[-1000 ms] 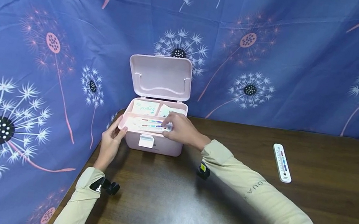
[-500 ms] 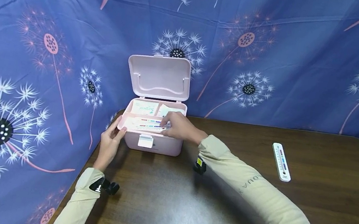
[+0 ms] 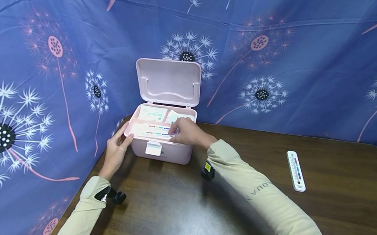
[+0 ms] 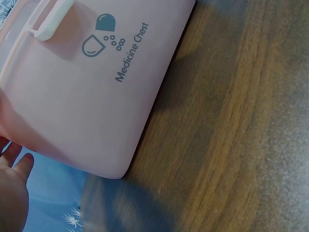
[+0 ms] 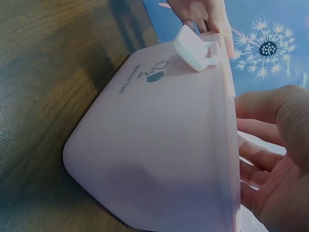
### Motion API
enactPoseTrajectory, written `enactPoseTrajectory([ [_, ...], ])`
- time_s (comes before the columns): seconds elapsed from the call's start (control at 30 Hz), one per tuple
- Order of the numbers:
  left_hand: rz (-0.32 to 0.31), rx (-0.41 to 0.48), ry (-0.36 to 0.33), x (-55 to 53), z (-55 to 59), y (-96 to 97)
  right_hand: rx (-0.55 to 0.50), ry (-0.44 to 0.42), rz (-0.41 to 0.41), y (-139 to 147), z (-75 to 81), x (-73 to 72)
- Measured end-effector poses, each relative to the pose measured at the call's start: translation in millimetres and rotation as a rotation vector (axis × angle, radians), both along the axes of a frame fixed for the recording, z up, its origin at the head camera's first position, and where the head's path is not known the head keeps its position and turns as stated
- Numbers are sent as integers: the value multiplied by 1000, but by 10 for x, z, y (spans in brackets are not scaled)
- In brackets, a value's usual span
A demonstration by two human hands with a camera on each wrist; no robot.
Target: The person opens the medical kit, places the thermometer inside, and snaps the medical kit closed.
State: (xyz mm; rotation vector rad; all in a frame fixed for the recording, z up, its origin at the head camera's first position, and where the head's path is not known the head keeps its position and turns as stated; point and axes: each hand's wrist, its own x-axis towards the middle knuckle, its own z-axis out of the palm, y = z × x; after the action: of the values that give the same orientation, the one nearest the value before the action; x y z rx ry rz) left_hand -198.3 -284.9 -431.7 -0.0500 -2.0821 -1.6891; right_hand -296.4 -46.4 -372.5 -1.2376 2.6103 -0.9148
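Note:
A pink medicine chest [image 3: 161, 152] stands on the table with its lid [image 3: 169, 80] raised. My left hand [image 3: 115, 153] grips its front left corner, thumb at the front and fingers along the side. White room thermometers [image 3: 151, 129] with red and blue marks lie in the front compartment. My right hand [image 3: 189, 132] reaches in from the right and pinches the end of the nearer one; the fingertips are partly hidden. In the right wrist view, the fingers [image 5: 256, 157] go in over the rim. A white latch [image 3: 153, 148] hangs at the front.
Behind the thermometers, a packet printed "Surgical" [image 3: 152, 113] and another white packet [image 3: 175, 115] fill two compartments. Another thermometer [image 3: 296, 171] lies on the brown table [image 3: 251, 159] at the right. A blue dandelion-print cloth [image 3: 123, 38] hangs behind and at the left.
The nearer thermometer has turned from slightly slanted to nearly parallel with the other one. My right hand has shifted slightly left with it. The left hand keeps its place on the chest.

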Motion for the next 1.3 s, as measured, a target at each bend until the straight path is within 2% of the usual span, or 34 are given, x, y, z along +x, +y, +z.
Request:
enactPoseTrajectory([
  [0.37, 2, 1, 4, 3, -4, 13, 33, -12, 12, -7, 37, -4],
  [0.93, -6, 22, 23, -11, -11, 10, 115, -25, -20, -44, 16, -49],
  [1.13, -10, 23, 35, -24, -19, 5, 124, 20, -5, -35, 4, -57],
  [1.3, -6, 42, 34, -81, -124, -62, 102, 50, 10, -21, 7, -34],
])
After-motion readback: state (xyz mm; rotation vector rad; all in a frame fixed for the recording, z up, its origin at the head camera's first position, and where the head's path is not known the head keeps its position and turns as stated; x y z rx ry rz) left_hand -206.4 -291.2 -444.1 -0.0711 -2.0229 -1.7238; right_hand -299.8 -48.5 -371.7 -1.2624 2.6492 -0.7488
